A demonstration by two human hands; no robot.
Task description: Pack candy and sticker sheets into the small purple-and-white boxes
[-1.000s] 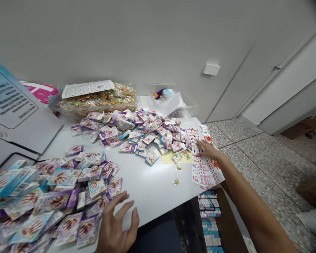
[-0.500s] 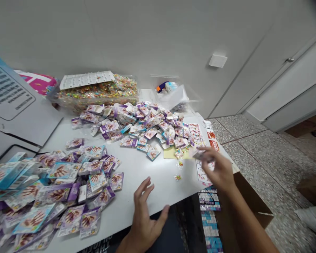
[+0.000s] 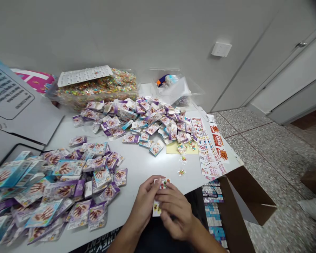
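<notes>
Both hands meet over the table's front edge around a small white sticker sheet [image 3: 156,209] printed with colored pictures. My left hand [image 3: 144,200] pinches its left side, thumb on top. My right hand [image 3: 177,211] lies across the sheet from the right, fingers bent over it and covering its middle. Further right, more sticker sheets [image 3: 209,154] lie in overlapping rows. Small clear packets of colored beads [image 3: 181,172] sit just beyond my hands, some on a yellow paper [image 3: 171,148].
Purple and blue small boxes [image 3: 65,168] are heaped at left, with opened boxes [image 3: 147,119] behind. A clear bin [image 3: 105,95] of bead packets and another clear bin [image 3: 173,95] stand by the wall. A cardboard box [image 3: 255,196] is below the table's right edge.
My right hand has come left from the sticker rows to meet my left hand. The left hand, open before, now grips a sticker sheet.
</notes>
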